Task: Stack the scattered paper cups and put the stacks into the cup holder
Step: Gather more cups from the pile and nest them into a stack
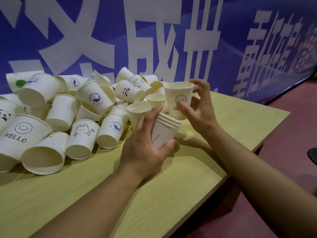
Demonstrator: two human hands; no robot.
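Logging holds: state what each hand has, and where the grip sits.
Left hand grips a short cup stack round its side walls; right hand pinches a single smiley cup by its sides.

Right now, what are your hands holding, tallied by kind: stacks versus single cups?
nested stack of cups: 1, held in the left hand
single smiley cup: 1, pinched by the right hand
Total: 2 held

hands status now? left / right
Left hand: grips a short stack of nested cups.
Right hand: holds a single smiley cup.
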